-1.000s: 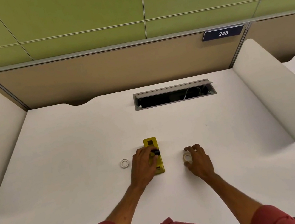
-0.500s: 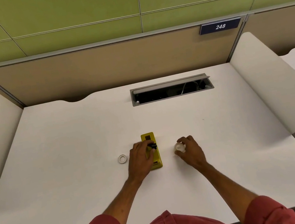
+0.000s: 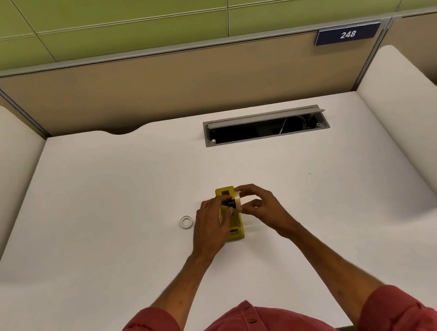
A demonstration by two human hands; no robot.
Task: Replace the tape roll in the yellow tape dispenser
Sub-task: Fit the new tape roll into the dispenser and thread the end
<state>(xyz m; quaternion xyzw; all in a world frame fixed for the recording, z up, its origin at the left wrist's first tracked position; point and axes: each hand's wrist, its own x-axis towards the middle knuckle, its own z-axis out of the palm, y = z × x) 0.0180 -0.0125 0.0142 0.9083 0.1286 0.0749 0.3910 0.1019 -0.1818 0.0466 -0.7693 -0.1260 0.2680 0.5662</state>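
- Head view showed the yellow tape dispenser (image 3: 234,222) lying on the white worktop (image 3: 103,214), partly under the left hand (image 3: 212,224) and just left of the right hand (image 3: 261,206).
- Left hand was curled over the dispenser, its fingertips pinching a small black hub (image 3: 229,203) above the dispenser's middle.
- Right hand was pinching a pale tape roll (image 3: 237,200) between thumb and fingers, held against the hub's right end.
- A small white ring (image 3: 185,222), probably the spent core, lay on the worktop just left of the left hand, apart from it.
- Step in hand, as I judged it: threading the new roll onto the hub, with the dispenser not yet reloaded.
- Next move would call for sliding the roll fully on, then lowering the hub squarely into the dispenser's cradle below both hands; whether the roll was already seated on the hub could not be told.
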